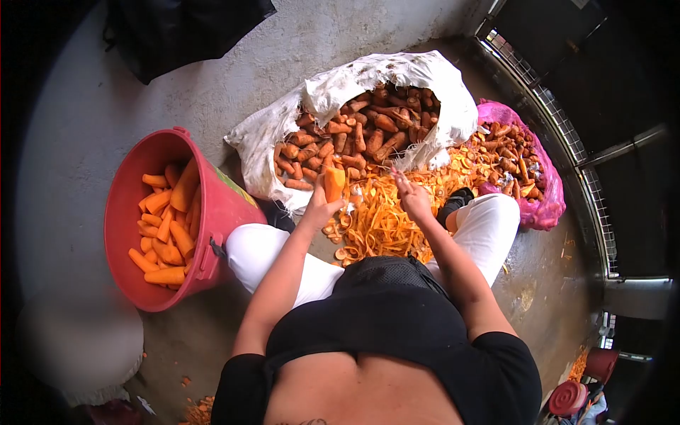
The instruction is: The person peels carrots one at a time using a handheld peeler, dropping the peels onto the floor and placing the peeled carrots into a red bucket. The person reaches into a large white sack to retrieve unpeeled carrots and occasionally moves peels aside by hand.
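Observation:
My left hand [321,207] is closed around a carrot [335,184], held upright in front of the open sack. The side of the carrot facing me is bright orange and looks peeled. Across from it, my right hand [413,198] is raised with its fingers drawn together; what they hold, if anything, is too small to make out. Below and between both hands lies a heap of carrot peelings [386,223], with cut round ends among them. Just beyond the hands, unpeeled carrots [382,124] fill a torn white sack [453,92].
At my left stands a red bucket [232,212] with several peeled carrots [170,234] inside. A pink bag [552,191] of carrot ends sits at the right, near a metal mesh gate [559,120]. A black bag [188,32] hangs by the wall. More containers [569,398] stand at lower right.

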Demonstrator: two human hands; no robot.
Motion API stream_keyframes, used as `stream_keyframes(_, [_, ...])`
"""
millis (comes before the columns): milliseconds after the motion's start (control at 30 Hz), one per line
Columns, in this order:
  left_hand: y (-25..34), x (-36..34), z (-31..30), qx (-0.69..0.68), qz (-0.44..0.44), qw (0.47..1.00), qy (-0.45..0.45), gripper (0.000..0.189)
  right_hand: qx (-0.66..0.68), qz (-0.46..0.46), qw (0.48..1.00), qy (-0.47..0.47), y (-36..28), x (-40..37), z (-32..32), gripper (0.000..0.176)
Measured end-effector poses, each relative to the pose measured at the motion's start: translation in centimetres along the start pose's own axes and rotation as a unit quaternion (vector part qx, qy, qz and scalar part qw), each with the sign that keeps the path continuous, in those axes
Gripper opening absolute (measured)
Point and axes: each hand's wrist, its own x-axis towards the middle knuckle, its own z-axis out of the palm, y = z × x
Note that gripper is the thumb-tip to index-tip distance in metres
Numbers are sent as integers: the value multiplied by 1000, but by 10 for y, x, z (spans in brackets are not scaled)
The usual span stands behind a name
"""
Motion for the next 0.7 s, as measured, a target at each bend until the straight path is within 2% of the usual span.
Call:
stream_keyframes(33, [-4, 0, 0, 10, 9, 1000, 9, 61, 28, -43, 999, -1, -14, -16, 5, 39])
stream_keyframes(100, [-8, 0, 4, 34, 26, 999, 26, 59, -23, -86, 995, -33, -13, -23, 17, 35])
stream_keyframes(133, [-9, 0, 5, 72, 34, 996, 44, 54, -20, -149, 988, -22, -14, -28, 24, 33])
stream_keyframes(233, [-18, 3, 1, 99, -14, 994, 40, 51, -163, -267, 949, -27, -43, -48, 23, 28])
stream_keyframes(267, [-27, 4, 0, 100, 16, 994, 46, 49, -151, -282, 947, -34, -47, -49, 24, 26])
stream_keyframes(367, [-16, 2, 5, 135, 25, 987, 89, 55, -179, -301, 935, -54, -47, -47, 27, 25])
stream_keyframes(567, [-10, -1, 8, 94, 37, 991, 90, 68, -191, -309, 930, -50, -41, -44, 32, 25])
stream_keyframes(700, [4, -5, 11, 110, 19, 991, 74, 64, -202, -304, 930, -50, -42, -44, 33, 25])
